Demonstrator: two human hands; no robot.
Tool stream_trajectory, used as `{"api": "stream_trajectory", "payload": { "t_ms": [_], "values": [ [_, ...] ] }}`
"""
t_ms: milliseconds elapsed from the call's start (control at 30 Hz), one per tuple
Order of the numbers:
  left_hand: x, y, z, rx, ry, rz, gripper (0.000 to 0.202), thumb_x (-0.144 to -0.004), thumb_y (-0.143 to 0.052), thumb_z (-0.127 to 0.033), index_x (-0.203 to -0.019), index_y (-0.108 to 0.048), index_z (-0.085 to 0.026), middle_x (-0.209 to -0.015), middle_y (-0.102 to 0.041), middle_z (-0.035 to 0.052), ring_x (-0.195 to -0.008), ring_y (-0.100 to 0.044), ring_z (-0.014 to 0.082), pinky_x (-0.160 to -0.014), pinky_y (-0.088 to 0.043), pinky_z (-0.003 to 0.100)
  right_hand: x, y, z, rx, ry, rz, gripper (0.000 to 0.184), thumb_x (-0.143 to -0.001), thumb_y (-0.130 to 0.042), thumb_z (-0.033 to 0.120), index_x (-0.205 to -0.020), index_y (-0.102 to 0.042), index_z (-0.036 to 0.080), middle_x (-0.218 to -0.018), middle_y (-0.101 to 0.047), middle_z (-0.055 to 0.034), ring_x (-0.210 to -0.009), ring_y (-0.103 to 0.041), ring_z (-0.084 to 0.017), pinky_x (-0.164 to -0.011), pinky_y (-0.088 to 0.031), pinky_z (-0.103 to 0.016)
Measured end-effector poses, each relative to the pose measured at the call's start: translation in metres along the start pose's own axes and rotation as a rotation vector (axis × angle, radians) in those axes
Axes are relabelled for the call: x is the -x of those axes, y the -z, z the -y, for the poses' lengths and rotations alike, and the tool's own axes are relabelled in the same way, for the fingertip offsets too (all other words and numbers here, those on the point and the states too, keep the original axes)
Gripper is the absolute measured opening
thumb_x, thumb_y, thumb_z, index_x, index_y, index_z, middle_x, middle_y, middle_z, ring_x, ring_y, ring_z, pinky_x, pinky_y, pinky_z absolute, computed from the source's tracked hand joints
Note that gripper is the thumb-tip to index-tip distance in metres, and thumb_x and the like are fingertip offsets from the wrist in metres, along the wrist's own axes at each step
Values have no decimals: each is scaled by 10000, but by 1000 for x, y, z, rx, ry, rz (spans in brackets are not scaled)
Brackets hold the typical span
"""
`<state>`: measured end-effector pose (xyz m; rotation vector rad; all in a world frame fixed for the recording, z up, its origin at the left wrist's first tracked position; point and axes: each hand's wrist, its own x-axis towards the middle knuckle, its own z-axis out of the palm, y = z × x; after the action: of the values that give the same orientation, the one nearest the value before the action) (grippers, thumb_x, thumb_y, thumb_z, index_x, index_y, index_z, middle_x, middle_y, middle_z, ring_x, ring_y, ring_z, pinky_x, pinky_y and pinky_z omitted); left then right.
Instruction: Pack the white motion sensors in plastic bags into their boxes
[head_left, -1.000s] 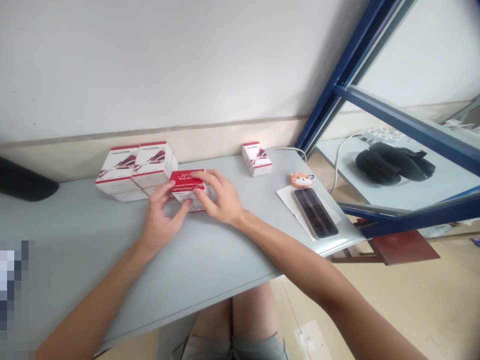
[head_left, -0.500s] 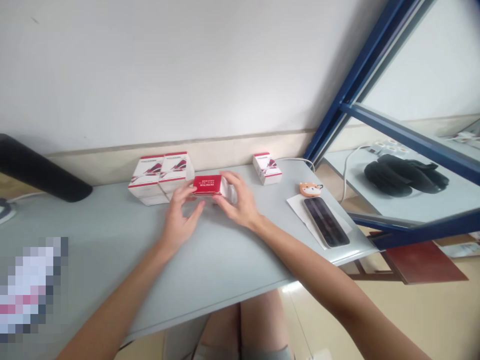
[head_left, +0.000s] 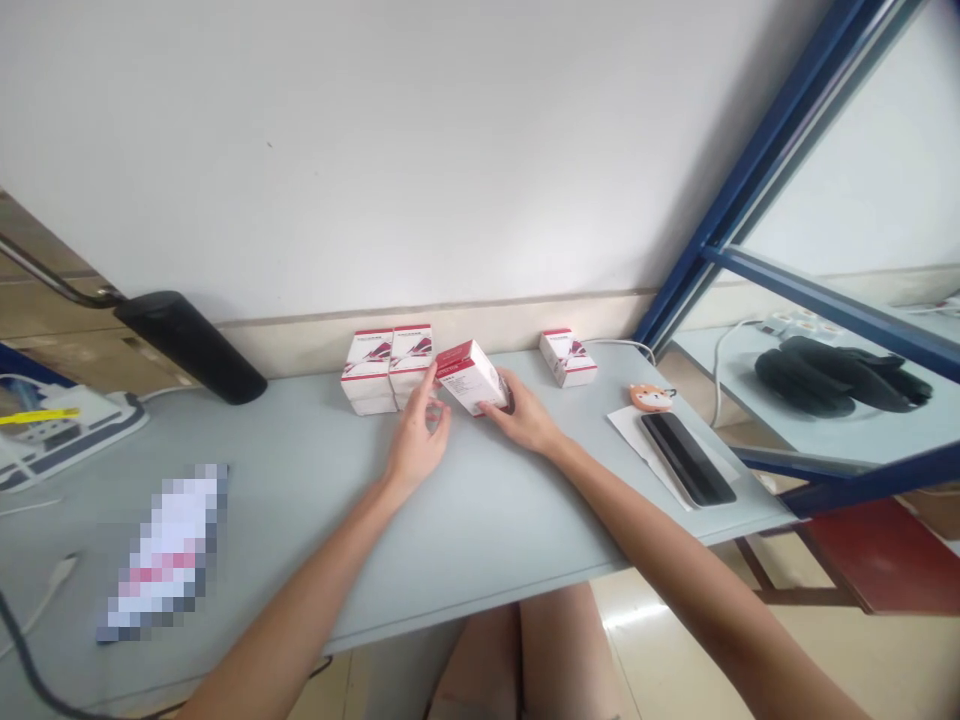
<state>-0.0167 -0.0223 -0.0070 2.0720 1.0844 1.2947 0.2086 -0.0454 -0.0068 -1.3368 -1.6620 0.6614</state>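
A small red-and-white box [head_left: 469,376] is lifted and tilted just above the grey table [head_left: 450,520], held between both hands. My right hand [head_left: 529,418] grips its right side with curled fingers. My left hand [head_left: 417,447] touches its left edge with thumb and fingertips. Right behind it, two matching white-and-red boxes [head_left: 387,367] stand side by side near the wall. A further small box [head_left: 568,357] stands alone to the right.
A black phone [head_left: 688,458] lies on white paper at the table's right end, beside an orange fox-shaped case [head_left: 649,397]. A black lamp head [head_left: 191,346] rests at back left. Blue metal frame [head_left: 757,180] and a shelf with a black item [head_left: 832,372] stand right.
The box has been raised and tipped up on edge between my hands. The camera has pulled back and panned left, showing more of the table's left side.
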Motion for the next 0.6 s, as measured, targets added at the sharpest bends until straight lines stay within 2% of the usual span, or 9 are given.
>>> {"api": "stream_trajectory", "payload": {
  "t_ms": [167,333,433,500,600],
  "values": [
    [4,-3,2,-44,75,128,923,-955,-617,-279,-1705,-80,-323,-1294,-658,124,-930,-666,186,-885,-588,383,-3,-3,-7,-54,39,-14,655,-944,-678,428,-1517,-447,208,-1393,-650,-138,-1152,-663,-252,-976,-561,-411],
    [3,-2,3,-71,88,147,905,-958,-579,-265,-1705,-71,-304,-1239,-651,111,-922,-657,179,-909,-575,390,-2,-3,-12,-40,74,-29,803,-872,-758,391,-1564,-387,221,-1468,-566,-157,-1287,-594,-275,-1035,-542,-430],
    [3,-2,5,-59,106,137,910,-962,-573,-268,-1705,-49,-302,-1277,-636,119,-952,-659,175,-923,-573,382,-1,-2,-11,-11,97,-45,921,-843,-781,367,-1612,-294,234,-1488,-527,-162,-1262,-588,-274,-1029,-540,-444],
    [2,-3,8,-46,106,129,927,-956,-574,-261,-1705,-30,-302,-1287,-632,118,-952,-662,170,-924,-572,376,-1,-1,-9,-8,115,-65,846,-862,-756,351,-1589,-336,242,-1456,-548,-148,-1201,-609,-258,-1030,-533,-447],
    [2,-3,13,-32,104,119,943,-948,-581,-249,-1706,-22,-295,-1275,-644,117,-931,-671,166,-903,-575,360,-1,1,-6,-13,135,-69,624,-892,-716,335,-1469,-494,255,-1390,-594,-116,-1139,-631,-232,-1009,-535,-420]
  ]
}}
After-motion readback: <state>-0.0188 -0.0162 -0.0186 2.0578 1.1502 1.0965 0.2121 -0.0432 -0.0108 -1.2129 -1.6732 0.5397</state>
